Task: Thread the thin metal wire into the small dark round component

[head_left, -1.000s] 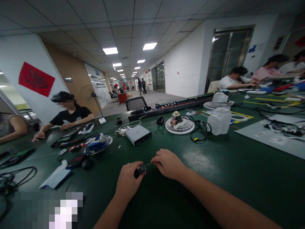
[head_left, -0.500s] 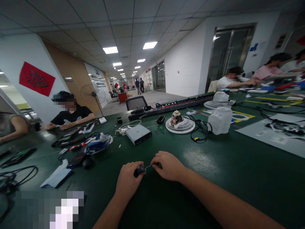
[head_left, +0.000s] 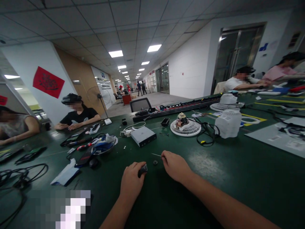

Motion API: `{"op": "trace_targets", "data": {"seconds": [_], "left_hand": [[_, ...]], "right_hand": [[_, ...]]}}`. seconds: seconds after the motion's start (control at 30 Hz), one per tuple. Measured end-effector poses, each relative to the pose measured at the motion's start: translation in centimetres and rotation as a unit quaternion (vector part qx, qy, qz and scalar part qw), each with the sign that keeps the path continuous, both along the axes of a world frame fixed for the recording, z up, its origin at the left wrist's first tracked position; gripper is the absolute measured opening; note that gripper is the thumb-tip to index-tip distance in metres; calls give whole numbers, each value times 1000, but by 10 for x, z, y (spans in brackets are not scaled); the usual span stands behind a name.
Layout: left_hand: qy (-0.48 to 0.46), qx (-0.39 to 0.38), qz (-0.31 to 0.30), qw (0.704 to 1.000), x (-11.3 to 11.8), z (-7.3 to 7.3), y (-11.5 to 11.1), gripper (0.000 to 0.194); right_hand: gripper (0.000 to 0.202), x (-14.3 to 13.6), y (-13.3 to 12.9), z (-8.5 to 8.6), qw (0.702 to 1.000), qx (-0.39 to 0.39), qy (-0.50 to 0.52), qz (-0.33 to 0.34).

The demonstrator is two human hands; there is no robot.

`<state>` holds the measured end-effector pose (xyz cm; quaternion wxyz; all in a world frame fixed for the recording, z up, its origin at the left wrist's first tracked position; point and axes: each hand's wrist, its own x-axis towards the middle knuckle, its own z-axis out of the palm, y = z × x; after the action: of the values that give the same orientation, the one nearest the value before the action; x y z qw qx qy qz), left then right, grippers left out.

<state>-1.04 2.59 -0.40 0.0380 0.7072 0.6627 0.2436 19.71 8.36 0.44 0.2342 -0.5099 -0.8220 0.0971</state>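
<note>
My left hand is closed around a small black cylindrical part, whose end shows past the thumb and fingers. A thin metal rod, perhaps a tool's shaft, is pinched in my right hand and points left; its other end is hidden in the fingers. On the green table between my hands lies a small round dark piece, touched by neither hand. The rod's tip is apart from the black part.
Beyond my hands sit a grey drive box, a small black tray, a white fan grille with exposed workings, and a white housing. Cables and tools crowd the left. Other people sit along the table's far sides.
The rod has drawn away from the black part as my right hand moved right. A small round piece now lies on the table between the hands. The view has turned slightly left.
</note>
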Motion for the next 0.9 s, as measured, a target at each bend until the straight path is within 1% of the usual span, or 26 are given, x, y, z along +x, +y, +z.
{"op": "trace_targets", "data": {"seconds": [0.07,0.13,0.17,0.23,0.33,0.47,0.57,0.67,0.73,0.8,0.87,0.9], "left_hand": [[0,-15,14,1000,1,0,0,35],[-5,-30,25,999,1,0,0,36],[-9,-34,27,999,1,-1,0,36],[-17,-38,27,999,2,-1,1,36],[-21,-50,32,998,2,-3,2,36],[-22,-68,39,997,2,-4,2,37],[-30,-68,29,997,2,-3,2,37],[-50,-52,4,997,3,-1,0,38],[-64,-38,-9,997,4,-1,-2,37],[-77,-29,-17,996,5,-1,-2,36],[-88,-23,-24,996,6,-1,-3,34],[-92,-21,-30,995,6,-1,-3,33]], "right_hand": [[14,-5,1,-2,999,-14,14,-28],[17,-12,3,-4,998,-24,16,-51],[20,-15,4,-5,998,-25,14,-51],[25,-20,8,-7,1000,-20,8,-23],[24,-23,14,-10,999,-32,-10,24],[23,-17,15,-10,998,-59,-6,19],[25,-8,14,-9,994,-91,60,19],[24,-3,14,-10,973,-143,177,48],[19,-3,15,-13,946,-187,257,70],[13,-6,16,-17,912,-232,329,79],[12,-11,16,-19,888,-260,369,84],[12,-12,15,-19,885,-263,373,90]]}}
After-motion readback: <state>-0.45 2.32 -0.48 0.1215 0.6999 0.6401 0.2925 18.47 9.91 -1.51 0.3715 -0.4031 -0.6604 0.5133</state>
